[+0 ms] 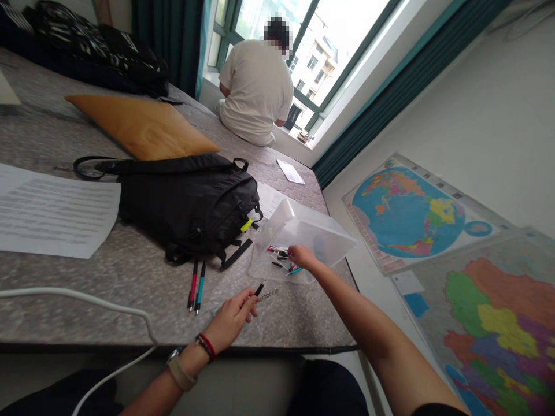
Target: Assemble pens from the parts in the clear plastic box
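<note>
Black pen (259, 290) pinched by left grip (229, 320), held clear of clear plastic bin (314, 228); right grip (302, 257), pressed together, placed against loose pens (277, 253) inside.

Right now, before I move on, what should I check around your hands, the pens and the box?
Left hand gripping the black pen: ok.
Right hand holding one of the box pens: cannot tell, its fingers are among them.
Clear plastic box open toward you: ok, it lies tipped over.
Two pens beside the backpack gathered up: not ok, they lie loose on the mattress.
White cable away from your hands: ok.
</note>
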`<state>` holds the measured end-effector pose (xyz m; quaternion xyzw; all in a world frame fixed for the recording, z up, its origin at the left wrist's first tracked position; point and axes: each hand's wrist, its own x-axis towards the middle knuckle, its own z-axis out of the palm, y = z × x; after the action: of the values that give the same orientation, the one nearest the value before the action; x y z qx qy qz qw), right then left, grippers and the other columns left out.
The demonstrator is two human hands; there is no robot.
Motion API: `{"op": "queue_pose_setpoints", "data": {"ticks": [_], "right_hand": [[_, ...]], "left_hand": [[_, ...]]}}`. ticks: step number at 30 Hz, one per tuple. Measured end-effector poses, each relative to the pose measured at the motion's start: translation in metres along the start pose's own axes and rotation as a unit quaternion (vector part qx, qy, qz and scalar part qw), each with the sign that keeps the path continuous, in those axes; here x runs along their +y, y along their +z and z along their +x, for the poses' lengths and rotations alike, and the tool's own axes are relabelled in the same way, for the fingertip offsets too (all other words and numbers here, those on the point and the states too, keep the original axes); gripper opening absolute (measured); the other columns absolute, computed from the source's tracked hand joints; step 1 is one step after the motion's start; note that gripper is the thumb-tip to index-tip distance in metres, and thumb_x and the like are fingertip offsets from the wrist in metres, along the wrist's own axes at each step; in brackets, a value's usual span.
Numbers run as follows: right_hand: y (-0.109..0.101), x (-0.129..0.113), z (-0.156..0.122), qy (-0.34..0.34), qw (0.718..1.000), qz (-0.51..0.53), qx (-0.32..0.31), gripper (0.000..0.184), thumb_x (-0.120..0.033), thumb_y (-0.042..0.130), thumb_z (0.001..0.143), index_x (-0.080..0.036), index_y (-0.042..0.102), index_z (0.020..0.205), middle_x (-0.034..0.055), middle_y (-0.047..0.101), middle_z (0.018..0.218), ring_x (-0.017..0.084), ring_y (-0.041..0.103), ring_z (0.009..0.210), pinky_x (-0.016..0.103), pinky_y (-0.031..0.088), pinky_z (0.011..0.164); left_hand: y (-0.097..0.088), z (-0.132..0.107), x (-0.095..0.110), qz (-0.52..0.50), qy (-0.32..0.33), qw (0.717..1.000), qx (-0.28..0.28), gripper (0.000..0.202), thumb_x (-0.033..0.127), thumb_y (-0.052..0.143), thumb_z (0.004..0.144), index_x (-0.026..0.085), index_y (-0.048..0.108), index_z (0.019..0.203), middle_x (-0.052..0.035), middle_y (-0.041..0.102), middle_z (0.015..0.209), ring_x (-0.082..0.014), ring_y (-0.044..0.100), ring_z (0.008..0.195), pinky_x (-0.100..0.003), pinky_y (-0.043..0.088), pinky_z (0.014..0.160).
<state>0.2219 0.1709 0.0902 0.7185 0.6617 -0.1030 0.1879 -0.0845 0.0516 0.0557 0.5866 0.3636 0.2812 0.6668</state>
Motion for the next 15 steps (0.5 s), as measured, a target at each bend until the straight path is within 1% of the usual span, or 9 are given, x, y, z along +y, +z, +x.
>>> {"op": "queue_pose_setpoints", "data": {"ticks": [4,8,15], "right_hand": [[0.001,-0.010,0.004,-0.004,1.000,-0.008,-0.004,0.025,-0.018,0.061,0.081,-0.022,0.073,0.103,0.0079,0.072,0.103,0.020,0.062,0.091,0.023,0.038,0.070],[0.006,-0.019,0.008,-0.014,1.000,-0.012,-0.009,0.023,-0.019,0.064,0.079,-0.023,0.074,0.100,0.0086,0.072,0.103,0.022,0.064,0.090,0.024,0.039,0.069],[0.014,-0.024,0.009,-0.022,1.000,-0.011,0.002,0.023,-0.018,0.064,0.080,-0.023,0.074,0.100,0.0105,0.071,0.104,0.026,0.066,0.095,0.026,0.042,0.071]], "left_hand": [[-0.001,-0.002,0.001,0.022,0.012,1.000,-0.006,0.038,0.051,0.038,0.094,0.019,0.060,0.096,-0.0026,0.069,0.078,-0.0153,0.062,0.068,-0.026,0.045,0.066],[-0.001,-0.002,0.001,0.028,0.014,0.999,-0.008,0.036,0.049,0.038,0.094,0.020,0.060,0.095,-0.0016,0.069,0.078,-0.0152,0.062,0.068,-0.025,0.044,0.066],[-0.001,-0.001,-0.001,0.025,0.011,1.000,-0.011,0.036,0.047,0.039,0.095,0.019,0.060,0.098,-0.0022,0.069,0.078,-0.0152,0.062,0.068,-0.025,0.045,0.066]]}}
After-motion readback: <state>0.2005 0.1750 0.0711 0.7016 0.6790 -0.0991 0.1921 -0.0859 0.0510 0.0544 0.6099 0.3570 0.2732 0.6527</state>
